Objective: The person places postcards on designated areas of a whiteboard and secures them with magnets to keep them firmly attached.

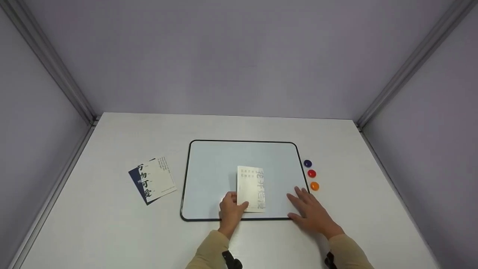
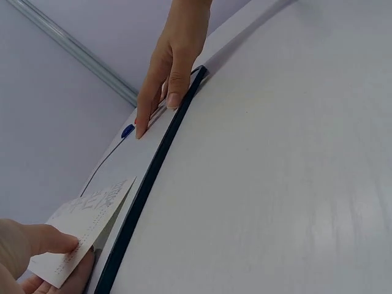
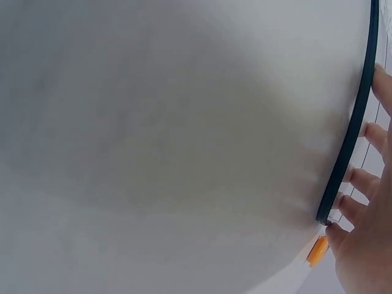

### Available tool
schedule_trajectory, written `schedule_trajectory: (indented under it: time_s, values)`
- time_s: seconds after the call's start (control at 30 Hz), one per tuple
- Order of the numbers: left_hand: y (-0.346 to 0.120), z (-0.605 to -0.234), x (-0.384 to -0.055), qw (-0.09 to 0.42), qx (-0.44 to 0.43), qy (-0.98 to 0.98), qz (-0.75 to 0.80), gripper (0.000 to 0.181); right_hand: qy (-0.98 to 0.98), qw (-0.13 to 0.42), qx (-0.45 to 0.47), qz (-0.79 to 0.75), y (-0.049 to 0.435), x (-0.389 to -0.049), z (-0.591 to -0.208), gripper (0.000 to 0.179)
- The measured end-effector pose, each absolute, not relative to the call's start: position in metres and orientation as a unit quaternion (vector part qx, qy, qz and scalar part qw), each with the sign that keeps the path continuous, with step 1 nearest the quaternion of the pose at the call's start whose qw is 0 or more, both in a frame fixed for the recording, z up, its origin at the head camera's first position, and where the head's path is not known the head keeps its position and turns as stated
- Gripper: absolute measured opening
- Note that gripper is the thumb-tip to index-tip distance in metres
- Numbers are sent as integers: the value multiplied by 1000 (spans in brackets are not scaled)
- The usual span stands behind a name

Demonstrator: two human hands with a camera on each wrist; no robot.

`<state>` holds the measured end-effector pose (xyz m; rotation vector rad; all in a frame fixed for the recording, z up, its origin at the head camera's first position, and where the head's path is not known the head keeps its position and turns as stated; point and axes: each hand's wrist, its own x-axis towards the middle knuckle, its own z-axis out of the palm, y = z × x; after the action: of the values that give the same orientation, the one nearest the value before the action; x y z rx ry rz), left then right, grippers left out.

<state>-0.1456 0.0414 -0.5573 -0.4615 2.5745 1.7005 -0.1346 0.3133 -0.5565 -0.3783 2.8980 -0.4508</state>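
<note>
A white card (image 1: 251, 188) with printed characters is pinched in my left hand (image 1: 231, 211), thumb on its face and fingers behind. In the left wrist view, the card (image 2: 89, 223) slants over the lower part of a whiteboard (image 1: 209, 160) with a black frame. The whiteboard lies flat on the table. My right hand (image 1: 313, 215) rests with spread fingers at the board's near right corner. From the right wrist, the fingertips (image 3: 361, 180) show along the black edge.
On the table left of the board lie a white card (image 1: 158, 177) with dark characters and a dark blue card (image 1: 136, 179) partly beneath it. Blue (image 1: 307, 163), red (image 1: 312, 173) and orange (image 1: 314, 186) round magnets line the board's right side. Walls (image 1: 239, 59) enclose the table.
</note>
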Motion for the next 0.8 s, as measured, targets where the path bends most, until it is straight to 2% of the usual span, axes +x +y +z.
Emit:
schedule_trajectory:
  time_s: [0.27,0.8]
  values:
    - [43,-558,-142,-25,-118,833,539,32,976,86,-135,-147,314,-135,-559,64]
    - [42,-558,-139,-39,-84,885,456,40,975,86,-139,-148,314,-135,-558,64]
